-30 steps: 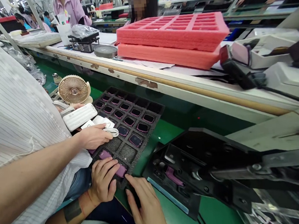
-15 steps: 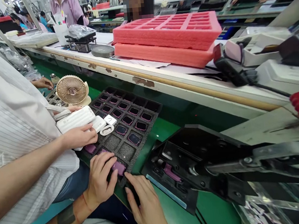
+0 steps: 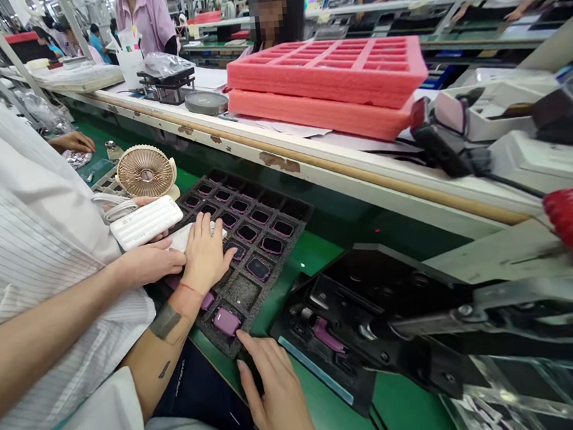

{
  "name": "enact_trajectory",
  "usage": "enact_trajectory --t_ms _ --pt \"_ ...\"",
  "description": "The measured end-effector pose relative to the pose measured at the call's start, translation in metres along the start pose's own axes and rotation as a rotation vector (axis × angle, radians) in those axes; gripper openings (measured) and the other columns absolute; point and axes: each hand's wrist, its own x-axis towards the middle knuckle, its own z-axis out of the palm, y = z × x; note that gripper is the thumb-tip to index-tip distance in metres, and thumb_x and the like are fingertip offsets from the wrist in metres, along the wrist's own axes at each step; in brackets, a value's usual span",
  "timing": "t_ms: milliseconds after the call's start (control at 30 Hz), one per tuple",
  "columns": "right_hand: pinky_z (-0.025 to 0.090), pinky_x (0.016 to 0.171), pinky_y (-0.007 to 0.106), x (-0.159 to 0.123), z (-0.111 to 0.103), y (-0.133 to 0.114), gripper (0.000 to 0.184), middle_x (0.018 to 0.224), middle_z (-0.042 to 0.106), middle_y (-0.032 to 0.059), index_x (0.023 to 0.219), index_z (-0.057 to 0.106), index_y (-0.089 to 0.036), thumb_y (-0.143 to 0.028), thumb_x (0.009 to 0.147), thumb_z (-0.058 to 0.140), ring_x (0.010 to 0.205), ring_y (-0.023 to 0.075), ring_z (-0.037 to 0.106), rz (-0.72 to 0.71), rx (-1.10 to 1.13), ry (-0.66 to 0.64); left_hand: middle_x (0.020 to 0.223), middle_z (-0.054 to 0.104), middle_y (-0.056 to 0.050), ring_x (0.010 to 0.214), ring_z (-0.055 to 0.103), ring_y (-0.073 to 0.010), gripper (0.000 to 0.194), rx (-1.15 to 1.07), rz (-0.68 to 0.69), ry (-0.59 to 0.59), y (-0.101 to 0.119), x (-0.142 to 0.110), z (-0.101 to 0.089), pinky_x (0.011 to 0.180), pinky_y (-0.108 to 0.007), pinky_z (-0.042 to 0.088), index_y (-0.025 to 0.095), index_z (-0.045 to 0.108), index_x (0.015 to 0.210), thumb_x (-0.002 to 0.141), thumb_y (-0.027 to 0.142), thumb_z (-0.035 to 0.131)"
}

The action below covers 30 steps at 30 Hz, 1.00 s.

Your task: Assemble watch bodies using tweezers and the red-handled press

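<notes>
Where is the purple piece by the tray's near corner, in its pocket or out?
In: the purple piece sits inside a square pocket of the black foam tray, with foam walls around it.

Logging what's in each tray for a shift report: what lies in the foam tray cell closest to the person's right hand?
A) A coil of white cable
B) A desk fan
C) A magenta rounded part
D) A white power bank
C: a magenta rounded part sits in the black foam tray cell just beyond the right hand.

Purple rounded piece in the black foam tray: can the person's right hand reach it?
Probably yes: the right hand lies just beside the purple rounded piece, and nothing visible stands between them.
</notes>
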Motion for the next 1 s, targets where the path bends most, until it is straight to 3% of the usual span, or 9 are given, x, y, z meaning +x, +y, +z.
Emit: enact_trajectory --t_ms 133,333,567,700,833,933,1000 --pt "0.063 0.094 0.046 -0.001 0.000 -0.001 0.047 0.123 0.073 0.0077 0.161 0.052 -0.030 -0.019 0.116 0.054 0.110 0.0270 0.068 0.009 0.002 -0.030 0.172 0.052 -0.015 0.155 0.053 -0.0400 0.057 0.030 -0.025 -0.055 -0.018 -0.012 -0.016 0.128 -0.070 0.046 0.026 0.063 0.157 0.108 0.051 0.075" --pt "0.063 0.097 0.048 -0.002 -0.001 -0.006 0.052 0.126 0.071 0.0080 0.165 0.049 -0.032 -0.017 0.115 0.052 0.112 0.0279 0.067 0.037 0.010 -0.077 0.156 0.065 -0.015 0.138 0.066 -0.0347 0.052 0.031 -0.002 -0.132 -0.072 -0.043 -0.061 0.116 -0.061 0.059 0.020 0.067 0.149 0.108 0.050 0.075" --pt "0.062 0.096 0.051 -0.002 0.001 -0.008 0.054 0.127 0.071 0.0091 0.164 0.049 -0.030 -0.015 0.113 0.055 0.112 0.0298 0.066 0.039 -0.011 -0.081 0.129 0.075 -0.011 0.107 0.075 -0.0241 0.037 0.037 0.079 -0.308 -0.122 -0.033 -0.098 0.096 -0.045 0.066 0.019 0.073 0.130 0.110 0.051 0.073" --pt "0.063 0.094 0.050 -0.001 0.002 -0.009 0.055 0.126 0.071 0.0093 0.165 0.048 -0.029 -0.014 0.112 0.056 0.110 0.0296 0.066 0.032 -0.026 -0.089 0.127 0.075 -0.010 0.105 0.075 -0.0240 0.037 0.049 0.088 -0.366 -0.125 -0.024 -0.103 0.094 -0.044 0.067 0.019 0.073 0.130 0.109 0.050 0.074" --pt "0.063 0.095 0.050 -0.001 0.002 -0.007 0.052 0.125 0.072 0.0089 0.163 0.050 -0.028 -0.016 0.113 0.054 0.110 0.0286 0.068 0.016 -0.046 -0.070 0.132 0.074 -0.011 0.110 0.074 -0.0248 0.036 0.082 0.052 -0.357 -0.120 -0.032 -0.112 0.098 -0.045 0.066 0.021 0.073 0.132 0.110 0.050 0.072" --pt "0.064 0.094 0.049 -0.001 0.003 -0.004 0.052 0.123 0.072 0.0088 0.164 0.050 -0.028 -0.017 0.113 0.053 0.109 0.0282 0.068 0.001 -0.055 -0.055 0.132 0.074 -0.011 0.110 0.073 -0.0254 0.038 0.126 0.019 -0.330 -0.103 -0.040 -0.116 0.098 -0.046 0.066 0.020 0.073 0.132 0.111 0.051 0.071" --pt "0.064 0.092 0.049 -0.001 0.003 -0.002 0.051 0.121 0.072 0.0087 0.164 0.050 -0.028 -0.018 0.114 0.053 0.108 0.0279 0.068 -0.008 -0.056 -0.047 0.140 0.071 -0.013 0.119 0.072 -0.0282 0.044 0.160 0.009 -0.299 -0.083 -0.036 -0.104 0.104 -0.050 0.063 0.021 0.070 0.140 0.110 0.054 0.071"
